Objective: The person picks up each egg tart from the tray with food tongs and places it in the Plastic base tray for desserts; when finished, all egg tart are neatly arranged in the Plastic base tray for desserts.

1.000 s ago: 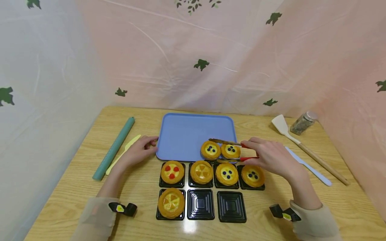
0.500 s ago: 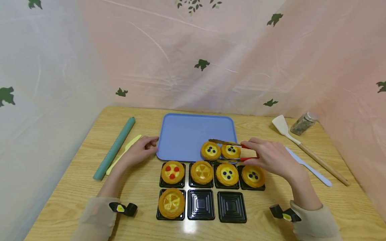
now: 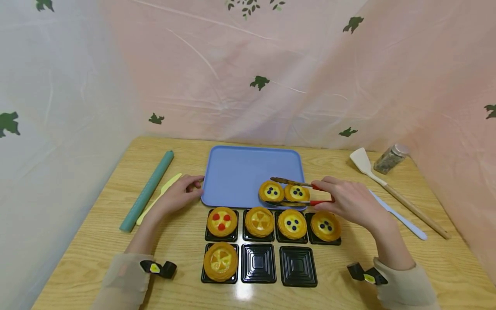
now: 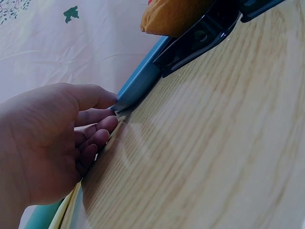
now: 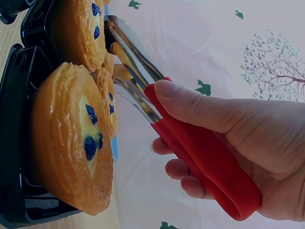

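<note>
1. While the wooden worktop [image 3: 387, 258] carries everything, the blue tray [image 3: 240, 172] lies at its middle and serves as the landmark here.
2. Just in front of the tray stand seven black trays [image 3: 258, 262] in two rows; five hold tarts and the two at the near right of the front row are bare.
3. On the tray's near right corner sit two blueberry tarts [image 3: 271, 192] side by side, so judging by this, two pieces are across and five are left.
4. The right hand [image 3: 348, 202], just right of that corner, is clamped on the red handles of the tongs [image 3: 306, 193], whose metal arms lie either side of the right-hand tart.
5. The left hand [image 3: 176, 196] rests on the worktop at the tray's left edge, fingers loosely curled, fingertips touching its rim and gripping nothing.
6. Left of the tray lie a green rolling pin [image 3: 147, 191] and a yellow knife [image 3: 159, 197]; to its right a spatula [image 3: 387, 185] and a jar [image 3: 389, 158].
</note>
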`<state>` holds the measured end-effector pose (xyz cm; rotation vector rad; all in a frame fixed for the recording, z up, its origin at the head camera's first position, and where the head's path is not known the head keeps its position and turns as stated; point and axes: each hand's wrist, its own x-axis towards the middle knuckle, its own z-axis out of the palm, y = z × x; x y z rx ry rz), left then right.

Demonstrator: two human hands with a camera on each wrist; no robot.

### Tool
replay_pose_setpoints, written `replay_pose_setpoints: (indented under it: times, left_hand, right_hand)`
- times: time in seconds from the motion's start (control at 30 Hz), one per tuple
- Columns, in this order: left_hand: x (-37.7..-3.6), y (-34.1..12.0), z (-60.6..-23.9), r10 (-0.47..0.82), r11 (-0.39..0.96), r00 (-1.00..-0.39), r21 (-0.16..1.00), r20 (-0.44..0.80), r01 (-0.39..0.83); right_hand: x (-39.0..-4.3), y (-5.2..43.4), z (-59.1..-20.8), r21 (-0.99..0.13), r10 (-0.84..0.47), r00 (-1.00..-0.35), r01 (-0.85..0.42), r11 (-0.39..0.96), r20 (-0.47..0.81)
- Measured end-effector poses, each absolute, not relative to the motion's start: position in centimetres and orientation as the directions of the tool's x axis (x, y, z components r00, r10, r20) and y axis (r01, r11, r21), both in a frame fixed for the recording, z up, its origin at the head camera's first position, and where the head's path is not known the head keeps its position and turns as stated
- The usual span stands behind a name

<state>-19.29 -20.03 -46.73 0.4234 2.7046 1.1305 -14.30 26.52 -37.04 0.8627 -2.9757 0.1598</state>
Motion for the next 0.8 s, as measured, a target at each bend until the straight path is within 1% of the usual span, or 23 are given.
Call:
replay_pose_setpoints:
  times: [0.8]
  left_hand:
    - [-19.25,-19.98,-46.80,0.327,0.674,-0.944,0.712,-0.052,0.194]
  right_hand:
    - [-14.37,26.44,-37.30,-0.091,-0.534,-0.843,-0.538,0.838,0.069]
